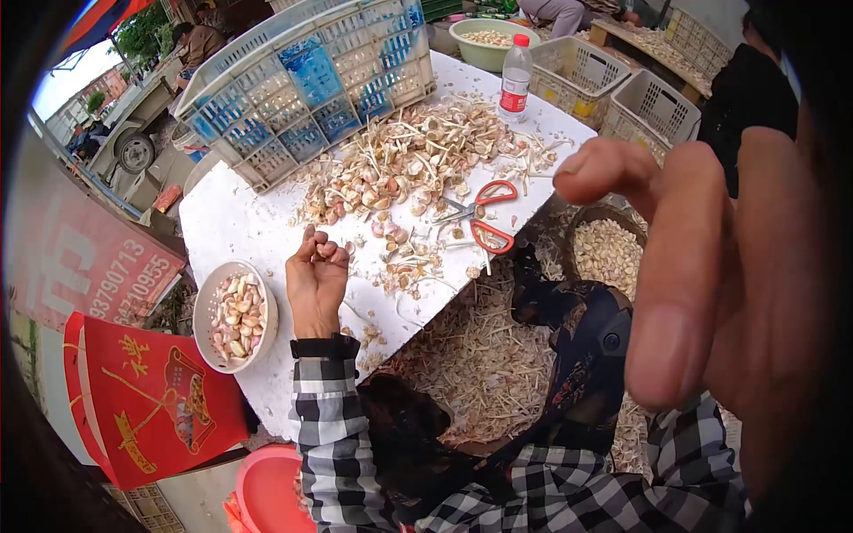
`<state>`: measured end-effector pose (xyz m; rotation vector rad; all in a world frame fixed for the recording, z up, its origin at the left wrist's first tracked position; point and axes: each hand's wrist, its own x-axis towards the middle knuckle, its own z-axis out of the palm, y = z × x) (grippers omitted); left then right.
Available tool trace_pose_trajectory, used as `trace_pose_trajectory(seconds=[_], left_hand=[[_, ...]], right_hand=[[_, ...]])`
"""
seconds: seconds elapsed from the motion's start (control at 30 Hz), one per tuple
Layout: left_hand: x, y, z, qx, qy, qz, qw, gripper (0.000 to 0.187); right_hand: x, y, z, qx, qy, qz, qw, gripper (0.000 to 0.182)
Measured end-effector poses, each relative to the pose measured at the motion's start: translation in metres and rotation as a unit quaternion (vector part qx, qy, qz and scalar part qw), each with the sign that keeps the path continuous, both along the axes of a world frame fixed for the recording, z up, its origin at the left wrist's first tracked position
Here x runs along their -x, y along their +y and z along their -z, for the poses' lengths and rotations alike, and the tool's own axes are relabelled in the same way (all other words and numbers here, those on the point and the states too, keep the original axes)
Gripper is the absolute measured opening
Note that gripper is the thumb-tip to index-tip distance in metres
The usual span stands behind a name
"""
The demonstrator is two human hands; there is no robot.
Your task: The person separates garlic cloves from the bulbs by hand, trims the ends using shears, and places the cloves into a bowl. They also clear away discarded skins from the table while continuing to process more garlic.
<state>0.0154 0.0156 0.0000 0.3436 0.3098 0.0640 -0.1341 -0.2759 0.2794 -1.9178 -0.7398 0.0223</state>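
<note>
My left hand (318, 277), below a checked sleeve and black cuff, is over the white table (222, 209) with its fingertips curled together; anything between them is too small to make out. To its left, a white bowl (201, 313) holds garlic cloves (238, 322). A pile of garlic and dry stalks (400, 164) lies beyond the hand. Scissors with red handles (480, 216) rest with their blades apart beside the pile. Large and close to the camera at the right, my right hand (711, 258) is raised with its fingers bent and apart, holding nothing visible.
A blue and white crate (311, 84) stands at the table's back, and a bottle (515, 78) near its right corner. A red bag (151, 400) and red basin (271, 489) are at lower left. More crates (577, 75) and other people are behind.
</note>
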Motion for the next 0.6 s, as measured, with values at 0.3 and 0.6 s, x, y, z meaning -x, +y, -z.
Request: trace_pose_trajectory(seconds=[0.3,0.6], left_hand=[[0.006,0.001,-0.032,-0.178,-0.022,-0.063,0.982,0.027],[0.012,-0.012,-0.014,-0.143,0.012,0.019,0.989,0.032]], right_hand=[[-0.160,0.042,0.278,0.222,-0.095,-0.031,0.970,0.018],[-0.175,0.050,0.308,0.309,-0.153,0.000,0.939,0.021]])
